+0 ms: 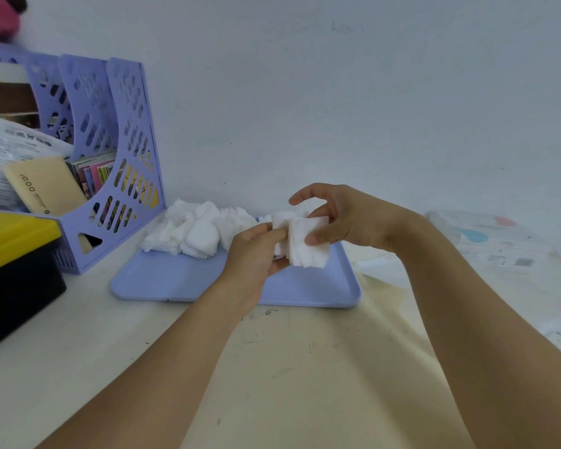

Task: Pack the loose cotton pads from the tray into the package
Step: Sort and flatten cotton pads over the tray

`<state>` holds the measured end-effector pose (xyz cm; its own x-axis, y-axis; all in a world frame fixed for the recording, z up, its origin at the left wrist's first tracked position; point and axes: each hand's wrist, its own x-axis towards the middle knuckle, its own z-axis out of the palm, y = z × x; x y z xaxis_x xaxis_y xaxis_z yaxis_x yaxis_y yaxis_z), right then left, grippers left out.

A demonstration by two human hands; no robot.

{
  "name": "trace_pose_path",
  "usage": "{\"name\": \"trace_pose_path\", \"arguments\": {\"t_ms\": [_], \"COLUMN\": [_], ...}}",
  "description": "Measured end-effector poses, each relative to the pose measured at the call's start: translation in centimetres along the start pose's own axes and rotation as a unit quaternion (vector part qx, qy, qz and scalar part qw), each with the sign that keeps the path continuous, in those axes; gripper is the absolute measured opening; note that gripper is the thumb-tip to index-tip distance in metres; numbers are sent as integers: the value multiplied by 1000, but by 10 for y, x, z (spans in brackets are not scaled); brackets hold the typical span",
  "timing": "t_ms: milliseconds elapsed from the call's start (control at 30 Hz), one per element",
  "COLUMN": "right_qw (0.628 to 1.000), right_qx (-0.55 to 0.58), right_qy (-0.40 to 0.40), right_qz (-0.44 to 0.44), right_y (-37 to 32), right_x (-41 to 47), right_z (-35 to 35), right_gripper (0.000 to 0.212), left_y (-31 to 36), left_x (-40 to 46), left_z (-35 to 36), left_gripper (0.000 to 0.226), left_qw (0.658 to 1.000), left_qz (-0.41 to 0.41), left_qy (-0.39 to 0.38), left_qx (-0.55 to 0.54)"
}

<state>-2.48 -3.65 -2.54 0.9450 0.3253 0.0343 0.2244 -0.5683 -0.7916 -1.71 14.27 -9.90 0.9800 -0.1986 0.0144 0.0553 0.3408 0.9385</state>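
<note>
A lilac tray (182, 283) lies on the desk against the wall. A heap of loose white cotton pads (195, 231) covers its far left part. Above the tray's right half both hands hold a small stack of pads (305, 244). My left hand (256, 254) grips the stack's left side from below. My right hand (337, 218) pinches its right side with thumb and fingers, the index finger raised. A clear plastic package (489, 241) with pink and blue print lies flat on the desk at the far right, apart from both hands.
A lilac perforated file rack (117, 150) with books, a beige box and a plastic bag stands at the left. A black bin with a yellow lid (17, 254) sits at the left front. The white wall rises right behind the tray.
</note>
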Motion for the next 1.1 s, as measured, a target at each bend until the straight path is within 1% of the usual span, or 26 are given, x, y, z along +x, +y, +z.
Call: {"name": "trace_pose_path", "arguments": {"t_ms": [100,200,300,467,667,900,1000,1100], "right_qw": [999,999,999,999,997,996,994,982], "right_qx": [35,28,13,-26,-53,-64,-59,-77], "right_qy": [-10,9,21,3,26,36,75,154], "right_qz": [-25,-45,-46,-34,-46,-51,-56,-75], "right_y": [-2,-4,-2,0,0,0,0,-1], "right_x": [-1,1,3,4,5,7,10,12], "right_z": [0,1,1,1,0,3,6,9], "right_gripper": [72,73,69,61,54,51,51,45], "left_y": [-1,0,0,0,-1,0,1,0], "left_x": [-2,-3,-2,-3,-1,-2,-3,-2], "left_z": [3,4,3,3,2,2,3,3], "left_gripper": [22,24,26,27,25,28,25,18], "left_qw": [1000,1000,1000,1000,1000,999,999,999], "left_qz": [7,2,-5,-6,-15,-19,-26,-26], "left_qy": [-4,1,-2,-7,-2,-19,-33,-30], "left_qx": [15,3,-2,2,8,18,0,-36]}}
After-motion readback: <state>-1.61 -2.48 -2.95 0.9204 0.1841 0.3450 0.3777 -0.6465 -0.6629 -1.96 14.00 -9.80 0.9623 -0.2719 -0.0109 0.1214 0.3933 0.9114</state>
